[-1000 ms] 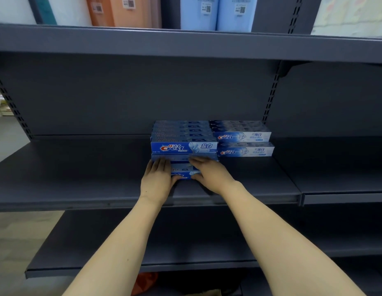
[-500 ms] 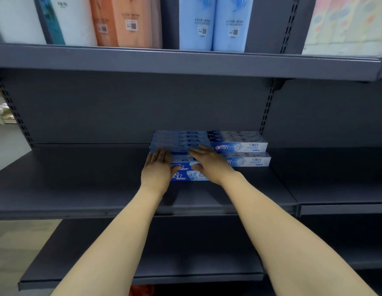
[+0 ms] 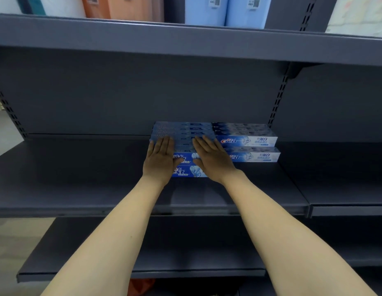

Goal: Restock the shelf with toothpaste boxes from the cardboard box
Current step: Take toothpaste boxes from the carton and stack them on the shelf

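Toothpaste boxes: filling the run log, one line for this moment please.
stage: squaring stack | left hand: flat on blue toothpaste boxes | right hand: flat, same stack | shelf

On the top shelf board [image 3: 185, 39] stand tall packs: an orange pack [image 3: 123, 7] at the left, 2 pale blue packs [image 3: 224, 9] side by side near the middle, each with a small label, and a whitish pack [image 3: 358, 16] at the far right. A teal-edged white pack [image 3: 31, 5] sits at the far left. An orange item [image 3: 140, 285] shows under the lowest shelf board [image 3: 185, 263]. Pale floor [image 3: 6, 133] lies to the left.
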Demonstrator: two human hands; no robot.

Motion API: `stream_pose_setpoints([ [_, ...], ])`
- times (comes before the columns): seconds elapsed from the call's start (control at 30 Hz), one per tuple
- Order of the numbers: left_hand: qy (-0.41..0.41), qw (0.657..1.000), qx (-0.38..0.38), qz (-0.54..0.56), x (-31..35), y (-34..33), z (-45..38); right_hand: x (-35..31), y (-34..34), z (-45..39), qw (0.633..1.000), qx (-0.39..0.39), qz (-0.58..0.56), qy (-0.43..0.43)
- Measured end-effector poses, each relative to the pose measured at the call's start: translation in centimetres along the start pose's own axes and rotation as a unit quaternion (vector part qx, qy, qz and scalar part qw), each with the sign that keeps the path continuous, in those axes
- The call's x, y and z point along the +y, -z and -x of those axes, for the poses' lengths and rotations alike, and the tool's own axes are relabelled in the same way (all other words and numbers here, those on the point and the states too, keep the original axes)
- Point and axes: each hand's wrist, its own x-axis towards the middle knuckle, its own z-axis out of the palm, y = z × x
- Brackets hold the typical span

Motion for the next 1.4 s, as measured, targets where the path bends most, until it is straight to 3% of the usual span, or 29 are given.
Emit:
stream_pose_setpoints([
  [0.23,-0.021,1.000,0.001,0.011,-0.4,-0.4,-0.2,0.1,0.1,-0.1,1.000,0.001,0.013,0.008],
  [0.4,0.027,0.999,-0.003,-0.046,0.7,0.4,0.5,-1.7,-0.4,0.4,0.994,0.035,0.065,-0.078],
  [0.53,0.046,0.997,0.022,-0.062,2.1,0.6,2.4,-2.6,-1.0,2.3,0.990,0.084,0.040,-0.106],
  [0.8,0.018,0.998,0.057,-0.028,6.1,0.5,7.6,-1.1,-3.1,10.2,0.980,0.125,0.056,-0.143],
  [1.03,-0.073,0.992,0.100,-0.025,10.4,-2.9,14.1,-1.0,-6.0,17.3,0.982,0.123,0.050,-0.133],
  [1.17,-0.090,0.992,0.076,-0.035,12.0,-6.0,18.2,-1.8,-8.9,21.1,0.984,0.095,0.059,-0.140],
  [1.27,-0.099,0.994,0.000,-0.052,12.5,-8.6,21.4,-2.4,-12.0,23.8,0.986,0.074,0.052,-0.139],
  [1.4,-0.100,0.989,-0.094,-0.046,12.1,-12.4,25.1,-3.1,-16.4,26.9,0.990,-0.016,0.025,-0.137],
])
